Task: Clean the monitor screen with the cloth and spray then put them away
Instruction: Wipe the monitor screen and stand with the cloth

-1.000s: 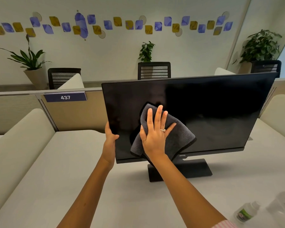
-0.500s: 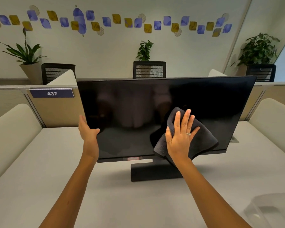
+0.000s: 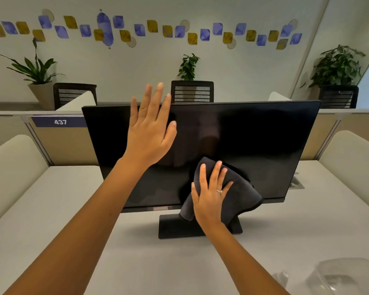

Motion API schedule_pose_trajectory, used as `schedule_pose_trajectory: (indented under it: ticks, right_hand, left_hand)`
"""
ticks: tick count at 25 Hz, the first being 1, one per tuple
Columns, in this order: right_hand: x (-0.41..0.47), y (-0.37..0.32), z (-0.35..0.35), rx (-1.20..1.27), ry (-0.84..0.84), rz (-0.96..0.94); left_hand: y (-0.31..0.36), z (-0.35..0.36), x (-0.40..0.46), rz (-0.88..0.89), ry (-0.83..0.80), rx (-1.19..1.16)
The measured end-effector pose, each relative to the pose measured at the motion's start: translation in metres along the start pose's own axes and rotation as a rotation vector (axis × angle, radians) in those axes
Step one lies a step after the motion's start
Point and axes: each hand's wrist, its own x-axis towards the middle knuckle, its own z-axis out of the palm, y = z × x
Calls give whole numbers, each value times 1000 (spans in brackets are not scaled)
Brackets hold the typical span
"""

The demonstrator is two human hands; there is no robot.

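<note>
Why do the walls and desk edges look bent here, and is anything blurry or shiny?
Head view: the wide-angle lens bows straight lines, so the partition and wall edges slant outward; the black monitor acts like a mirror, showing faint reflections; the clear container at the bottom right corner is smeared and soft; lighting is even, with only a soft shadow beside the monitor stand.

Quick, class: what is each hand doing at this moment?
Left hand: open, fingers straight, raised before the monitor, holding nothing.
Right hand: open, flat, pressing the cloth against the screen.
</note>
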Motion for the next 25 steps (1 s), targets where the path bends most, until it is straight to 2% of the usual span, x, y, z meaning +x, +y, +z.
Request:
schedule_pose_trajectory:
  ticks: [6,12,15,21,25]
  right_hand:
    - [32,-9,-6,23,68,-144]
    - [62,32,-27,86,129,-86]
    - [71,66,-38,21,130,-88]
    - [63,125,-50,-20,138,160]
    - [38,115,-35,23,85,263]
  left_hand:
    - [33,7,30,109,-22,-25]
    - [62,16,40,101,34,-36]
    - [64,19,39,90,72,-22]
    - [68,21,39,68,104,-8]
    - [70,22,39,40,113,8]
